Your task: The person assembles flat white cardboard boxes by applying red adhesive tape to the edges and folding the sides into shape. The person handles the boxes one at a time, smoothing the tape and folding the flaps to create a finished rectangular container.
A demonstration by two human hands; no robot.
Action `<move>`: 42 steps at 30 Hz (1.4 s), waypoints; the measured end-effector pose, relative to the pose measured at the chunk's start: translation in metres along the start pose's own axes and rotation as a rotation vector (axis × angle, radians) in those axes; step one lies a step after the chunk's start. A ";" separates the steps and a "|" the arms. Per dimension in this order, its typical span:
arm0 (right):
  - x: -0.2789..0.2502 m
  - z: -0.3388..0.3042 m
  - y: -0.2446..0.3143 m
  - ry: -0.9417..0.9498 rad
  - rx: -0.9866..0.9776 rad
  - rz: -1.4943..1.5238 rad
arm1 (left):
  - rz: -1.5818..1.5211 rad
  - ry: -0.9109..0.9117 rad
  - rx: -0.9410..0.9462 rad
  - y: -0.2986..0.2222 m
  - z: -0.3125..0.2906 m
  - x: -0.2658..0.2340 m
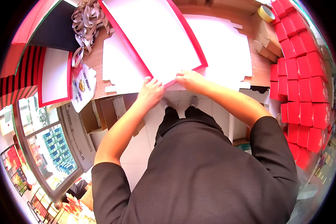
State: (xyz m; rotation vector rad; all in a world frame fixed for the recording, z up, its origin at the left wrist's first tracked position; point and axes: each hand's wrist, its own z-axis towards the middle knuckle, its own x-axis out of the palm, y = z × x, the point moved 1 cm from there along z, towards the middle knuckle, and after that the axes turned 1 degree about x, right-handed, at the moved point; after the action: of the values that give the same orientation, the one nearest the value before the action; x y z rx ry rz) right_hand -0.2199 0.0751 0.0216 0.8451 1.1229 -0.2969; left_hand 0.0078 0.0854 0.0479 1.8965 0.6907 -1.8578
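Observation:
A long shallow box piece [156, 37], white inside with raised red sides, lies slanted on the table in front of me. Under it is a flat white cardboard sheet [227, 48] with notched corners. My left hand [151, 91] grips the near left corner of the red side, fingers bent over the edge. My right hand [190, 81] pinches the near red edge a little to the right, fingers curled at the rim. The undersides of both grips are hidden.
Stacked red boxes [298, 82] line the right side, near a tape roll [266, 14] and brown cartons [268, 35]. Tangled beige ribbons [87, 22], a printed plastic bag [83, 86] and another red-edged white piece [56, 74] sit at the left. The wooden table [260, 69] ends before my body.

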 end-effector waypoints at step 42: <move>-0.034 0.072 0.007 0.318 -0.459 -0.115 | -0.327 -0.461 -0.427 -0.001 -0.003 0.054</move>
State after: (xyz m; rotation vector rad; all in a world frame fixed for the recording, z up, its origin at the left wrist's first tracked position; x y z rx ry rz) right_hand -0.1819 0.0213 0.0666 0.4268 1.4678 0.0091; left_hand 0.0093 0.0922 -0.0062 1.0870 1.1657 -2.0299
